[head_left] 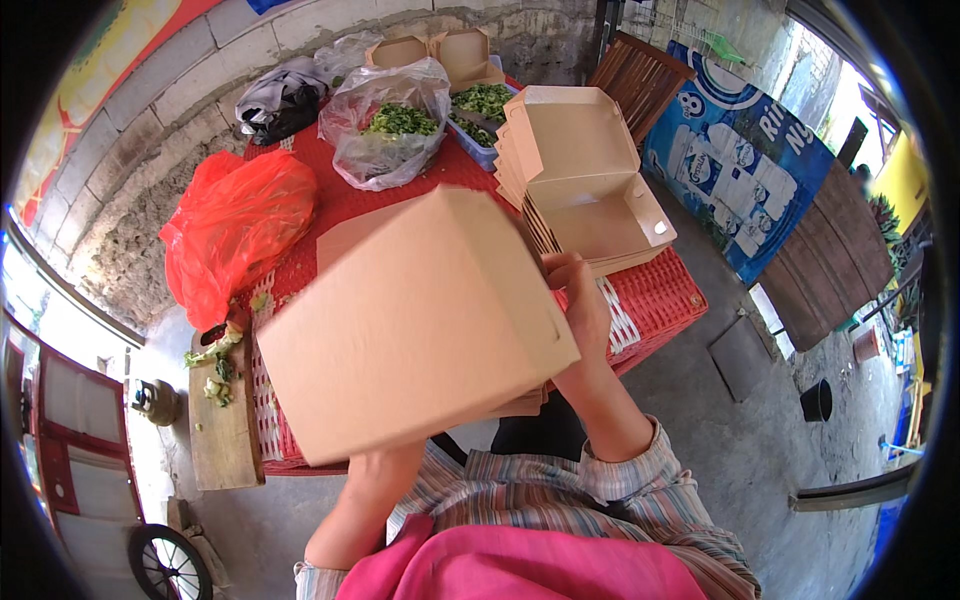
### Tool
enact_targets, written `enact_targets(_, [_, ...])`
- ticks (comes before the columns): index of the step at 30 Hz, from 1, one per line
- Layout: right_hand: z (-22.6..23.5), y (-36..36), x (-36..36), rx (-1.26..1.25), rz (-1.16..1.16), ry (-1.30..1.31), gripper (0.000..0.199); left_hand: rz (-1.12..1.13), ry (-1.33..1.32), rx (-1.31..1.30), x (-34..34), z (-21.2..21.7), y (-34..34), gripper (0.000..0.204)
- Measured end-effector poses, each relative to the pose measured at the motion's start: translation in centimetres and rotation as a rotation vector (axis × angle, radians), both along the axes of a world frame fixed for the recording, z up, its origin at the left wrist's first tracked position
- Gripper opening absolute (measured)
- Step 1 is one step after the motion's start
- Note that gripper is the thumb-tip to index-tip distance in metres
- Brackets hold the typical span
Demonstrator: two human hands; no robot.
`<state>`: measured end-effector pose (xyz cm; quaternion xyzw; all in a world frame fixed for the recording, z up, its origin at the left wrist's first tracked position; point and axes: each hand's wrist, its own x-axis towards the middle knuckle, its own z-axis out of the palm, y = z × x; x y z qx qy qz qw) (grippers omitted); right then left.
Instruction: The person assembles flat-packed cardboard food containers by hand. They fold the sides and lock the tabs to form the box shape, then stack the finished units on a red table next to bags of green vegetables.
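Observation:
I hold a brown cardboard food box (415,325) up in front of me, above the red table (660,295). My right hand (585,305) grips its right edge, fingers curled over the side. My left hand (385,465) supports the box from below; most of it is hidden behind the cardboard. Just beyond my right hand stands a stack of open cardboard boxes (585,180), the top one with its lid up.
A red plastic bag (235,230) lies at the table's left. A clear bag of chopped greens (385,125), a blue tray of greens (480,110) and a dark bag (280,100) sit at the back. A wooden cutting board (220,425) with green scraps rests front left.

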<state>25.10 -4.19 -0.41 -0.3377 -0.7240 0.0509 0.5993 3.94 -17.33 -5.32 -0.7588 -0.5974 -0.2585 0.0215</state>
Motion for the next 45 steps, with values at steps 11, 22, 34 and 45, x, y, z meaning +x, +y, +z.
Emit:
enact_targets(11, [1.1, -3.1, -0.1, 0.019, 0.353, -0.145, 0.05, 0.165, -0.424, 0.588, 1.0, 6.7, 1.6, 0.019])
enact_targets(22, [0.0, -5.1, -3.6, 0.267, 0.523, -0.154, 0.048, -0.224, -1.572, 0.345, 4.3, 10.3, 0.2, 0.056])
enact_targets(34, [1.8, -5.5, -3.2, 0.309, 0.273, -0.023, 0.026, -0.256, -1.01, 0.496, 3.9, 7.2, 1.4, 0.011])
enact_targets(45, [2.2, -5.6, -2.1, 0.021, 0.422, 0.099, 0.018, -0.18, -1.237, 0.323, 4.4, 6.5, 2.5, 0.015])
